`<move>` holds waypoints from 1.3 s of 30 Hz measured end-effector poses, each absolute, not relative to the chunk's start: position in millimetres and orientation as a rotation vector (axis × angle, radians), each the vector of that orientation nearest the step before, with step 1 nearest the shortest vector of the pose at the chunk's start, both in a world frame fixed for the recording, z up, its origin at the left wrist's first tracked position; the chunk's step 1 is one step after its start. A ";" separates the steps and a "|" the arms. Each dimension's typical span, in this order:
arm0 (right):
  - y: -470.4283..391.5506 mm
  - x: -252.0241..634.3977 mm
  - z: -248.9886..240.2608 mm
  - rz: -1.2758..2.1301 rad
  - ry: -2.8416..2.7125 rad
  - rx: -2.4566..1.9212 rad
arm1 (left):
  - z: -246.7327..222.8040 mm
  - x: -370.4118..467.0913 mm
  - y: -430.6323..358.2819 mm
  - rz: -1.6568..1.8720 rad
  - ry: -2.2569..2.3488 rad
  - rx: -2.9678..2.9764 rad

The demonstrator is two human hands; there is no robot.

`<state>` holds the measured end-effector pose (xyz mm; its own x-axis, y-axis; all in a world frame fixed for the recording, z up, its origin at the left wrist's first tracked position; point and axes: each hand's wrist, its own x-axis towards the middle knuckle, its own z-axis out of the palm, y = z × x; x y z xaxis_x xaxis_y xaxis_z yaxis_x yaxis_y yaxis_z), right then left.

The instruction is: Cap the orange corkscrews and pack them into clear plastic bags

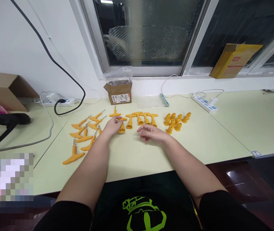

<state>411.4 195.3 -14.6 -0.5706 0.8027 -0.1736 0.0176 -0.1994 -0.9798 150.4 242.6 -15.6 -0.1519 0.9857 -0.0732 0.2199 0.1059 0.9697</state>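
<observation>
My left hand (114, 126) closes its fingers on a yellow corkscrew (121, 129) whose flared sleeve shows beside the fingertips. Part of its handle is hidden by the fingers. To its right, several yellow corkscrews with sleeves on them (140, 119) lie in a row. My right hand (150, 133) hovers in front of that row, fingers loosely bent and apart, with nothing seen in them. Left of my left hand are several yellow T-handled corkscrews with bare metal spirals (83, 138); one more (115, 114) lies just behind it. Loose yellow sleeves (172, 122) stand clustered beyond my right hand.
An opened cardboard box (120, 93) stands against the wall, with a clear plastic bag (148, 102) beside it. Power strips lie at right (204, 103) and left (66, 102). A black cable (52, 59) hangs at left. A yellow carton (234, 62) leans on the window.
</observation>
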 end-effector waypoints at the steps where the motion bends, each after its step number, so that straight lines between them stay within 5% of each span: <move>1: 195.3 411.6 -14.9 1.816 -1.545 -0.967 | -16.5 151.8 243.1 1.140 1.493 1.254; 7: 195.8 412.4 -18.1 1.807 -1.695 -0.940 | -17.2 160.1 245.6 1.207 1.552 1.379; 20: 195.6 412.8 -18.3 1.758 -1.824 -1.021 | -26.9 161.2 241.9 0.690 1.533 2.234; 39: 195.8 414.1 -21.1 1.691 -1.891 -1.007 | -29.0 164.1 238.8 0.605 1.514 2.291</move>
<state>414.1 195.8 -21.1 -0.6555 0.7380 -0.1604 0.2415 0.0037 -0.9704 164.1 238.8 -29.0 0.3459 0.9233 0.1668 0.7840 -0.3821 0.4893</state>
